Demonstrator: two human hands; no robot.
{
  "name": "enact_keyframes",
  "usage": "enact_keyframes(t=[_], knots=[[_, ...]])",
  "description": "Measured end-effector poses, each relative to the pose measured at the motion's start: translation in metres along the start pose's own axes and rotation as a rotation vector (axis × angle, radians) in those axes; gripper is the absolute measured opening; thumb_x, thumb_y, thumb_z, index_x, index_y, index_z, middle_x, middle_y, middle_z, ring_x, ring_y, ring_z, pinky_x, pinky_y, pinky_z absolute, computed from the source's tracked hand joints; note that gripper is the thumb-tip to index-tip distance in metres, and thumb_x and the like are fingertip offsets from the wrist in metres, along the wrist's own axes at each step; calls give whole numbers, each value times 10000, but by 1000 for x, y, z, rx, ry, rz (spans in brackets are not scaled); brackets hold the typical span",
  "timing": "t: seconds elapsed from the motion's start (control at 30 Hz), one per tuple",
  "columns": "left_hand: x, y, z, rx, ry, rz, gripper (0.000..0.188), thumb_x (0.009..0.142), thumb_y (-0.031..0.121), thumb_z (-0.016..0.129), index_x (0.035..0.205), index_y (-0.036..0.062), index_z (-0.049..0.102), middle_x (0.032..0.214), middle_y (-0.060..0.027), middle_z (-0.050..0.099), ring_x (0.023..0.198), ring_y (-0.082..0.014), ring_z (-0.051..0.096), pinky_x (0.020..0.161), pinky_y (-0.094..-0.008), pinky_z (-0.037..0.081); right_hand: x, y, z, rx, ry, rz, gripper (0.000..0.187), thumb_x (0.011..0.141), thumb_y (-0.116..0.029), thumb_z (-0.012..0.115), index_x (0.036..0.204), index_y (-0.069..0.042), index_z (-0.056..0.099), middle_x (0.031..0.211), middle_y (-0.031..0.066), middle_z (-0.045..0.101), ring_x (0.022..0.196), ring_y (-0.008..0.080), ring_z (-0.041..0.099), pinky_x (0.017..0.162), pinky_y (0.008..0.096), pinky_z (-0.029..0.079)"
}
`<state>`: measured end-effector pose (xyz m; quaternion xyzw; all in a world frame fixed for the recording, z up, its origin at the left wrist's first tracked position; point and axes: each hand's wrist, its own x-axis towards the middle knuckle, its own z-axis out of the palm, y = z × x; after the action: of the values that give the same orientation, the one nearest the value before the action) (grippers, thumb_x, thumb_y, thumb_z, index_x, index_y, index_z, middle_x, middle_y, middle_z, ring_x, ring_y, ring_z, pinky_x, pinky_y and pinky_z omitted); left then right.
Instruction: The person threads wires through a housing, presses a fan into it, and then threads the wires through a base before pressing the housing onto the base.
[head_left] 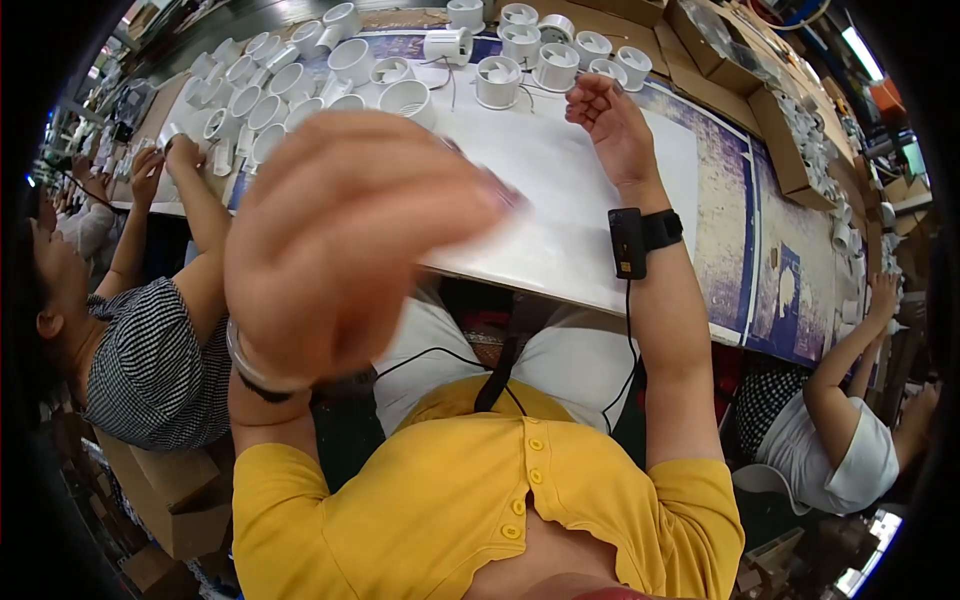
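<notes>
My left hand (340,230) is raised close to the view, large and smeared by motion. Its fingers look bent and close together, but the blur hides whether anything is between them. Over the far part of the white work surface (540,215), my right hand (612,125) is held palm up with loosely curled fingers. Nothing shows in it, so it is open. Just beyond its fingertips stand several white round plastic housings (555,68) with fan-like blades inside. One more housing (447,46) lies on its side with a thin wire trailing from it.
Several white plastic rings (350,62) crowd the far left of the table. Cardboard boxes (790,150) with small white parts line the right. A co-worker in a checked top (150,365) handles a part at left; another in white (835,450) works at right. A black cable (630,340) hangs from my right wrist device.
</notes>
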<state>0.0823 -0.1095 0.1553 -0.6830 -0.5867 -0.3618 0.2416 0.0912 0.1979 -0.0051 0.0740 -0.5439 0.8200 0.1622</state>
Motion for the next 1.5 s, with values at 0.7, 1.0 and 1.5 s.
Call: enact_keyframes(t=[0.7, 1.0, 1.5], knots=[[38, 102, 44, -411, 135, 30, 196, 638, 107, 631, 833, 89, 634, 721, -12, 535, 616, -159, 519, 475, -260, 397, 6, 13, 2, -3, -117, -71, 428, 945, -371, 448, 1163, -17, 547, 1004, 81, 624, 930, 177, 586, 867, 311, 461], [37, 85, 67, -425, 67, 36, 230, 637, 93, 623, 866, 95, 641, 731, -19, 544, 629, -173, 525, 486, -283, 409, 12, 18, 0, 179, -85, -66, 387, 947, -317, 478, 1177, -9, 525, 990, 93, 627, 879, 189, 602, 838, 319, 468], [-40, -61, 94, 659, -80, -391, 465, 790, 233, 664, 1197, 55, 529, 1098, -140, 595, 1166, -334, 446, 1000, -432, 339, -4, -1, 1, -76, -6, -81, 395, 953, -352, 440, 1137, -18, 547, 982, 79, 619, 905, 166, 584, 855, 297, 461]])
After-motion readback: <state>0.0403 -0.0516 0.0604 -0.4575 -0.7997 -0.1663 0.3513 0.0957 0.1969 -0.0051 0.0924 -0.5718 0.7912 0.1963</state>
